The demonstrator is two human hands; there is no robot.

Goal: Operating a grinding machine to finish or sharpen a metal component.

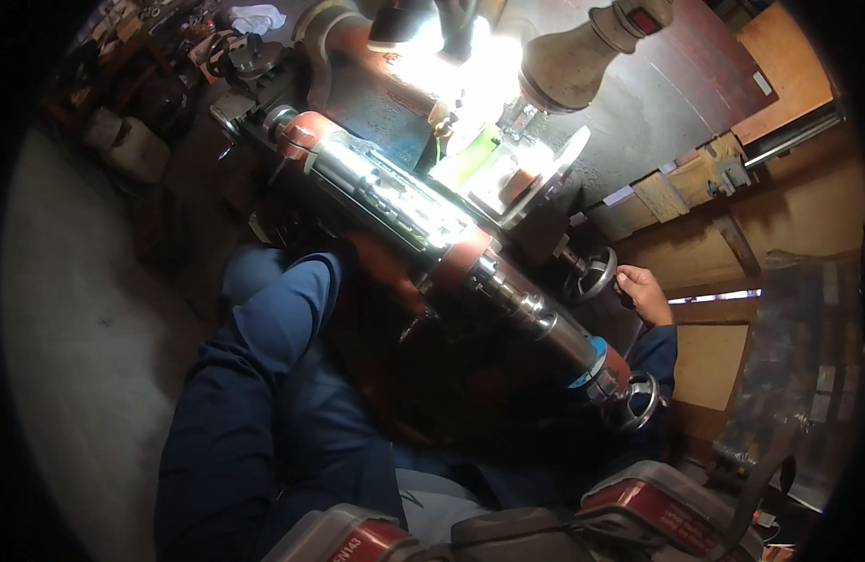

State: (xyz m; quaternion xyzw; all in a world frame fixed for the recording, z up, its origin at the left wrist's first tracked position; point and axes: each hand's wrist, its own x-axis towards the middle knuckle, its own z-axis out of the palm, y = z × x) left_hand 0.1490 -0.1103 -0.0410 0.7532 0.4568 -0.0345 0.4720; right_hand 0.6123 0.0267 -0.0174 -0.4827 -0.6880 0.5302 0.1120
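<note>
Handwheel [593, 278] in a worker's grip: the ring stands just beyond the lower-right half of a long steel cylinder [395, 192], which slopes down across a workshop machine with red-brown collars. To the far right of the cylinder hangs a clear plastic sheet [779, 365]. Below its left half rises a dark-blue sleeve [217, 421]; the left hand does not show, so its fingers cannot be told. Above the cylinder, beside a glaring light [474, 70], is a bell-shaped housing [565, 67]; nearer its middle stands a pale disc [556, 178], tilted. A second handwheel [641, 403] caps the cylinder's lower-right end. Just right of the cylinder, the right hand [646, 295] has thumb and fingers pinched together on the first wheel's right edge.
</note>
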